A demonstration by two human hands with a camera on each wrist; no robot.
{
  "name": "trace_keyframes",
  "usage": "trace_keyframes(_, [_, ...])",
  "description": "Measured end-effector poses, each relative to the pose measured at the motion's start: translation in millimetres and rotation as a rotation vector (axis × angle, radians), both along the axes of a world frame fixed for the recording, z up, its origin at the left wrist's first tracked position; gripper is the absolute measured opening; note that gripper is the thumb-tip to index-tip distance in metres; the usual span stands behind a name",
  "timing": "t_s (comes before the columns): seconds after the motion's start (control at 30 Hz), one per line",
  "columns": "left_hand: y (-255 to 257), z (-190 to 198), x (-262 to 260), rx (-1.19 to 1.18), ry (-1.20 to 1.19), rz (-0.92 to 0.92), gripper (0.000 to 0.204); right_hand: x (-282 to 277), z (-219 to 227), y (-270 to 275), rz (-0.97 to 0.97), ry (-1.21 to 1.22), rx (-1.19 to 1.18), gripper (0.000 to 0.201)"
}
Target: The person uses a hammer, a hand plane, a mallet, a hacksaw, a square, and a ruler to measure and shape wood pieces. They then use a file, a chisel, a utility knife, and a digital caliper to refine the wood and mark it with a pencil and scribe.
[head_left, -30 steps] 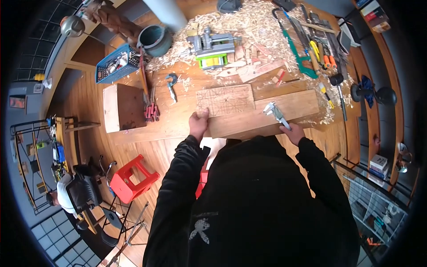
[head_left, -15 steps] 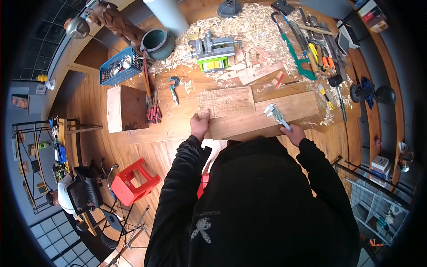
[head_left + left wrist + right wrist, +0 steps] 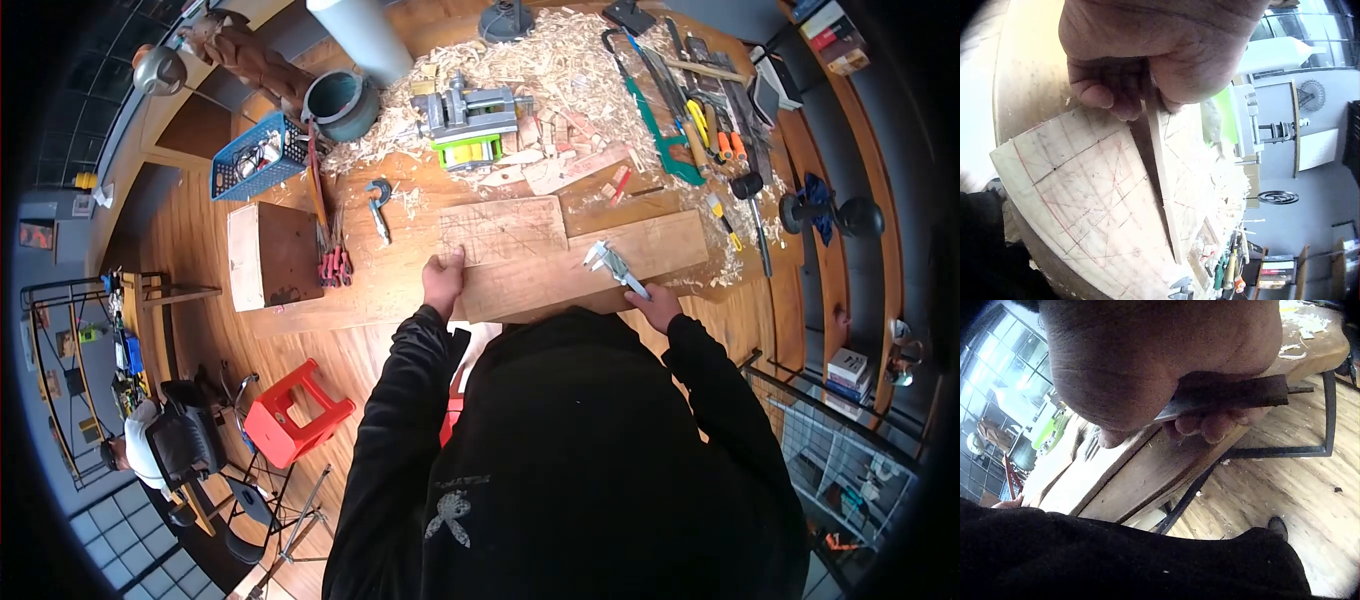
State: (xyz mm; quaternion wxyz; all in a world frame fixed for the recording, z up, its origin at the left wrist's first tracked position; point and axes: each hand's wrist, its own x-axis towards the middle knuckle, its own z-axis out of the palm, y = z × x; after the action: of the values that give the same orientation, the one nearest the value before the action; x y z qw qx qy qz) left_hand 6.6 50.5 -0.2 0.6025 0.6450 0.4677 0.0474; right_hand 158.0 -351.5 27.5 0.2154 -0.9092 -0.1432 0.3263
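Observation:
My left hand (image 3: 443,280) is at the left end of a small thin board (image 3: 505,230) scored with crossing pencil lines. In the left wrist view, its thumb and fingers pinch that board's edge (image 3: 1165,181), and the board tilts up from another lined wooden surface (image 3: 1079,200). A longer plank (image 3: 640,250) lies along the bench's front edge, overlapped by the small board. My right hand (image 3: 655,306) holds a vernier caliper (image 3: 618,268) by its beam end, with the jaws over the plank. In the right wrist view, fingers curl under the caliper (image 3: 1235,395).
Wood shavings (image 3: 560,50) cover the back of the bench around a vise (image 3: 470,112). Saws and chisels lie at the right, near a mallet (image 3: 748,186). A G-clamp (image 3: 379,208), red-handled tools (image 3: 336,266) and a wooden box (image 3: 275,255) are at the left. A red stool (image 3: 295,415) stands behind.
Both hands keep their holds, the left on the small board and the right on the caliper. The head view shifts slightly; otherwise little moves.

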Motion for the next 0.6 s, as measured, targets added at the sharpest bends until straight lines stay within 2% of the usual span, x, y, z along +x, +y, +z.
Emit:
trace_keyframes(0.07, [5.8,-25.0,-5.4,0.057,0.000,0.015,0.039,1.6,-0.7,1.2,0.034,-0.003,0.015,0.055])
trace_keyframes(0.13, [10.4,-51.2,-10.0,0.188,0.006,-0.044,0.040,2.6,1.9,1.8,0.043,-0.007,0.008,0.054])
trace_keyframes(0.2, [7.7,-46.3,-9.1,0.181,0.064,-0.038,0.041,4.4,0.6,0.8,0.044,0.021,0.033,0.053])
trace_keyframes(0.27, [6.6,-43.8,-8.0,0.123,0.024,-0.025,0.047,4.9,-3.8,-1.9,0.046,0.004,0.057,0.053])
trace_keyframes(0.33, [2.1,-28.4,-6.5,0.140,0.051,-0.008,0.055,7.7,-8.7,-3.9,0.061,-0.010,0.013,0.052])
trace_keyframes(0.47, [0.2,-25.1,-5.7,0.159,0.068,0.054,0.053,8.8,2.4,1.9,0.070,-0.059,-0.015,0.050])
trace_keyframes(0.6, [4.9,-26.3,-7.6,0.042,-0.048,0.095,0.048,8.1,6.5,9.4,0.053,-0.102,-0.027,0.044])
